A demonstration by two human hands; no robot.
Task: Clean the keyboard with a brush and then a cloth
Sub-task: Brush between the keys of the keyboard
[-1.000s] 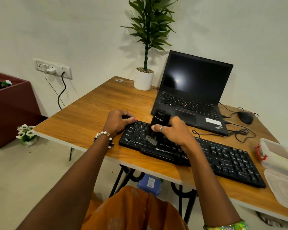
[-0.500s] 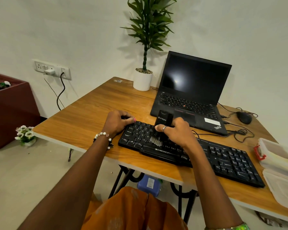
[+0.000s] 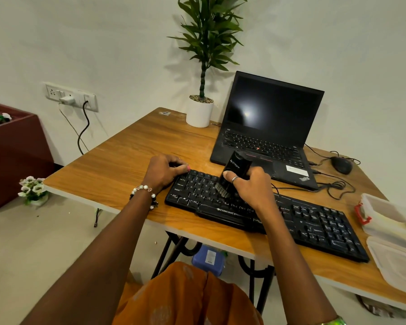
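Note:
A long black keyboard [image 3: 314, 221] lies along the front of the wooden table [image 3: 131, 160]. My right hand [image 3: 251, 188] grips a black brush [image 3: 234, 168], tilted, with its bristles resting on the keys of the left half. My left hand [image 3: 164, 170] holds the keyboard's far left corner, fingers curled over its edge. No cloth is in sight.
An open black laptop [image 3: 267, 127] stands just behind the keyboard, a potted plant [image 3: 201, 111] to its left. A mouse [image 3: 341, 164] with tangled cable lies at the right. White plastic containers [image 3: 394, 226] sit at the table's right edge.
My right hand has drawn the brush a little toward the back of the keyboard and tilted its top farther to the right. My left hand stays on the corner.

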